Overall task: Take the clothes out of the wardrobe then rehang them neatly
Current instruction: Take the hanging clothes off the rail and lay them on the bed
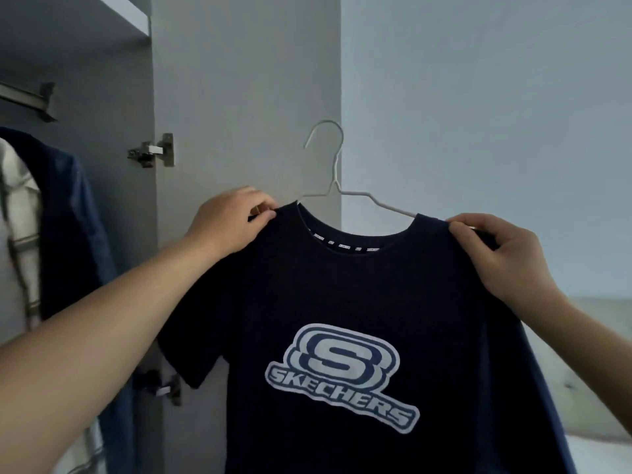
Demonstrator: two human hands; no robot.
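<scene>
left hand (pixel 229 218) and right hand (pixel 502 254) are each pinching a shoulder of the navy t-shirt (pixel 359 336), both grips holding fabric on the white wire hanger (pixel 333 172), out in front of the open wardrobe door (pixel 246 80). looks mid-task: shirt seating on hanger, not yet on the rail (pixel 25 97). other clothes (pixel 51 217) are hanging inside at left.

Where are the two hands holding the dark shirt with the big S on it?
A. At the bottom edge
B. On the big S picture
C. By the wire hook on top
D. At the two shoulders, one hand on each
D: the left hand pinches one shoulder of the dark shirt and the right hand pinches the other, while the hook of the wire hanger above the collar stays untouched.
</scene>
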